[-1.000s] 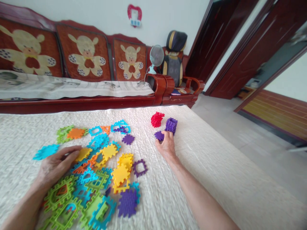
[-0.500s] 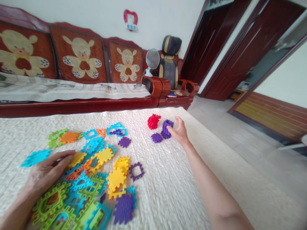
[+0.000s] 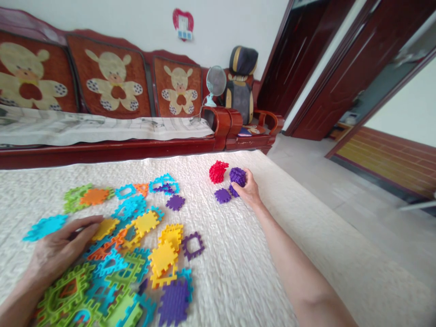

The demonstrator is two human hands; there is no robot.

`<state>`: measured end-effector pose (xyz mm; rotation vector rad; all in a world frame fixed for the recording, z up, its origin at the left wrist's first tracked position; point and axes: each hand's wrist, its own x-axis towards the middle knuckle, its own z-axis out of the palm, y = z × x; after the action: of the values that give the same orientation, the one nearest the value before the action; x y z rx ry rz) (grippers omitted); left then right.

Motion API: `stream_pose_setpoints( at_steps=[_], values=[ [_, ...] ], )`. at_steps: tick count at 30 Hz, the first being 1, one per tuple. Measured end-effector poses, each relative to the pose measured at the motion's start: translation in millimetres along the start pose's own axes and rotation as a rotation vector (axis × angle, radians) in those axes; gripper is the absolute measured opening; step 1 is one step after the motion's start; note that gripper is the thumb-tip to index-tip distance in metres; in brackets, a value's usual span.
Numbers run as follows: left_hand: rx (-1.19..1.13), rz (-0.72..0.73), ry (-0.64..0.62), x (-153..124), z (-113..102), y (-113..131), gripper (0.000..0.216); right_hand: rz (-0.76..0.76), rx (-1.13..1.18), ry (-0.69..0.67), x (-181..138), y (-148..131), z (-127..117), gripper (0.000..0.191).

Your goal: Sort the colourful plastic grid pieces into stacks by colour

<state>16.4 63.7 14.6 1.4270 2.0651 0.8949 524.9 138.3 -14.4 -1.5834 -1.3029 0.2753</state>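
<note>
At the far right of the cloth, my right hand (image 3: 248,190) has its thumb and fingers closed around the sides of a stack of purple interlocking tiles (image 3: 237,176). A single purple tile (image 3: 222,195) lies flat just left of that stack, and a red stack (image 3: 218,172) stands behind it. My left hand (image 3: 63,243) rests low over the pile at the left, fingers stretched out and slightly apart. Its fingertips touch or lie beside a yellow tile (image 3: 105,229); the thumb side hides part of the contact. Green frame pieces (image 3: 68,290) lie under and beside the left wrist.
Yellow tiles (image 3: 163,258), a purple frame (image 3: 193,245), a larger purple tile (image 3: 173,302) and blue pieces (image 3: 131,207) spread over the white quilted cloth (image 3: 231,254). Beyond the cloth's far edge stands a wooden sofa (image 3: 136,152) with a small fan (image 3: 215,81).
My right hand has closed from a spread thumb and fingers onto the purple stack, which now looks tilted. The left hand stays over the pile, and the view has shifted slightly.
</note>
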Motion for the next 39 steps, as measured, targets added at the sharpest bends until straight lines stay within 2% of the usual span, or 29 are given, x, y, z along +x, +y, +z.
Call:
stream_pose_setpoints(
  at_steps=[8,20,26,31,39],
  values=[
    [-0.017,-0.005,0.006,-2,0,5,0.058,-0.08,0.066,0.053,-10,-4,1,0.063],
    [-0.025,-0.008,0.005,0,-1,1,0.061,-0.167,0.055,0.038,-16,2,-7,0.064],
    [-0.003,-0.049,-0.003,-2,-1,5,0.067,-0.154,0.03,0.056,-20,-1,-8,0.064],
    [0.014,-0.079,-0.002,3,0,1,0.068,-0.15,0.008,0.124,-19,-7,-7,0.054],
    [0.05,-0.003,0.006,9,1,-16,0.063,-0.149,-0.027,0.184,-15,-8,-6,0.044]
  ],
)
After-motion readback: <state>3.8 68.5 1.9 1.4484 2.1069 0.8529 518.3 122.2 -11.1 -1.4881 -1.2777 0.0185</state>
